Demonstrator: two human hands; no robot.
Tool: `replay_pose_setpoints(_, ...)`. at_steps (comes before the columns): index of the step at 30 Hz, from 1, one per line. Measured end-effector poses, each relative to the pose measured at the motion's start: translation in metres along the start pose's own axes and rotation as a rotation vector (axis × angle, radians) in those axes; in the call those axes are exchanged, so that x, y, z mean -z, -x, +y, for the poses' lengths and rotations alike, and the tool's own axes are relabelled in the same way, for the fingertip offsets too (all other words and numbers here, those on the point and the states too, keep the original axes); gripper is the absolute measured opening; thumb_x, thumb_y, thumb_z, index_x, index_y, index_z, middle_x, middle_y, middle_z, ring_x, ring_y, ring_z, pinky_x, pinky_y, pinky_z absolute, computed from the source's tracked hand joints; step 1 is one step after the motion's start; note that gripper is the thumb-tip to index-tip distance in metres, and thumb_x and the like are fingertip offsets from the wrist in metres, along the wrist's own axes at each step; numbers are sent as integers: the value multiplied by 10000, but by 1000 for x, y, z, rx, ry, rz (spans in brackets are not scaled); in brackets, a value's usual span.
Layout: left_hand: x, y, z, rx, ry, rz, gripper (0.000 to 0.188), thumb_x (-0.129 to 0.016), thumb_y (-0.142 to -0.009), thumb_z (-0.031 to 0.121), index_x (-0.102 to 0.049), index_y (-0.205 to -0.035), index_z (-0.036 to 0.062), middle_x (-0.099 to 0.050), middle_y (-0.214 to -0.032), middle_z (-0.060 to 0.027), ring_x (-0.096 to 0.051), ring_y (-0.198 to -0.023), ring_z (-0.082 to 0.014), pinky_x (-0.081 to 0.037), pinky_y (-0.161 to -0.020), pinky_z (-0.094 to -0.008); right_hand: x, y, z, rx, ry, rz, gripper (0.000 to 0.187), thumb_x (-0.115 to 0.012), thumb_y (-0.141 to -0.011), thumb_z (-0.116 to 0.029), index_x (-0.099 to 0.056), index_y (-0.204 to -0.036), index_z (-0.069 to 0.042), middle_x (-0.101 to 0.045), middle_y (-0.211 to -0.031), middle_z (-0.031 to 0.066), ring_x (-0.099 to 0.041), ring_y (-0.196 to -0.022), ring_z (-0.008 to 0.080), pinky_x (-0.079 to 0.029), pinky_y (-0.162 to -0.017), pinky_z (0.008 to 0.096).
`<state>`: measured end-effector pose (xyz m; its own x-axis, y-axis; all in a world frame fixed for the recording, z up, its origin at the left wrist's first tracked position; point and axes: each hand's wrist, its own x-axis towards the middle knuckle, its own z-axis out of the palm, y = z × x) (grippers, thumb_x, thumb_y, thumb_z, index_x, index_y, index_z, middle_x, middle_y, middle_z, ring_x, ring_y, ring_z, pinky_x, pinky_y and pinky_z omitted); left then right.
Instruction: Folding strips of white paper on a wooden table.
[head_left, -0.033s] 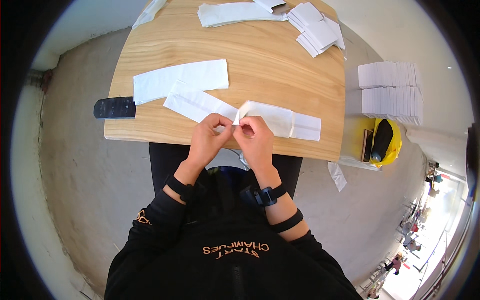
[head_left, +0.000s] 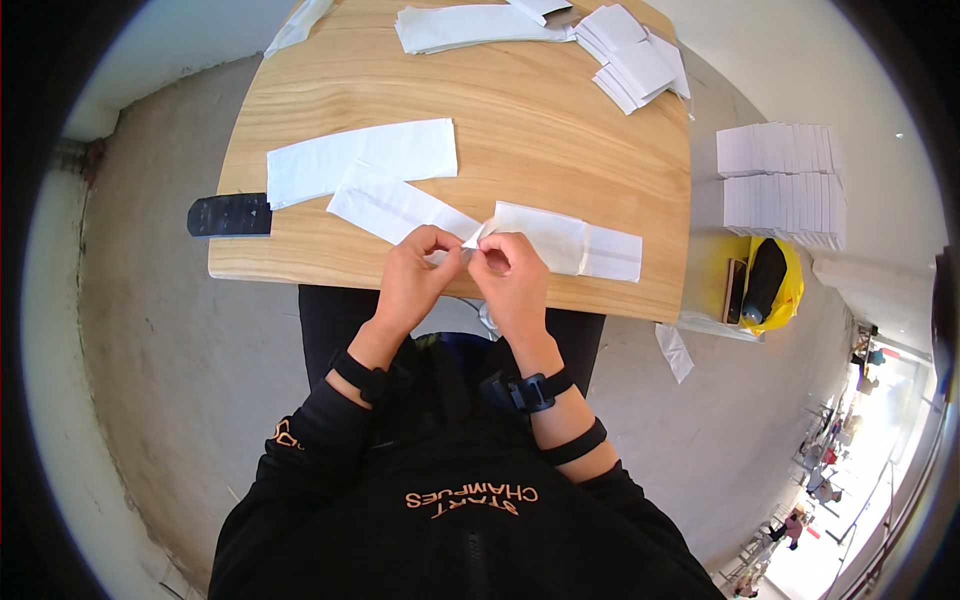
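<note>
My left hand point(head_left: 417, 281) and my right hand point(head_left: 514, 287) meet at the near edge of the table, each with thumb and forefinger pinched. Between the fingertips they hold a small folded end of a white paper strip point(head_left: 398, 204), which runs off to the left. To the right of my right hand lies another flat white paper piece point(head_left: 545, 233), with a narrower section point(head_left: 612, 254) at its far right end. Whether these pieces join under my fingers is hidden. Partly beneath the held strip is a wider stack of white paper sleeves point(head_left: 370, 158).
The wooden table point(head_left: 500, 120) carries more white sleeves point(head_left: 480, 27) and folded white boxes point(head_left: 635, 65) at the back. A black strap-like object point(head_left: 230, 215) overhangs the left edge. At right stand stacked white boxes point(head_left: 783, 185) beside a yellow bag point(head_left: 785, 300).
The pinched paper end has folded lower and leans over between my fingertips. My right fingers have shifted very slightly; the rest is as before.
</note>
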<state>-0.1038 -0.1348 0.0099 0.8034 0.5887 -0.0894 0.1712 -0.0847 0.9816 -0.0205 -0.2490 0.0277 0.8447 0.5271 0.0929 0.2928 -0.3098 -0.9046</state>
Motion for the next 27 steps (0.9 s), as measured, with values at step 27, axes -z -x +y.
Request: replay_pose_setpoints(27,-1,1,8,15,-37,11,101,-638,-861,88,-650,-894,-7,-670,-870,-54,-590,-839,-123,-468,-831,-280,6,-2,9,-147,-10,47,118,-672,-820,-86,-617,-905,-26,-604,-848,98,-638,-743,198,-511,-680,306)
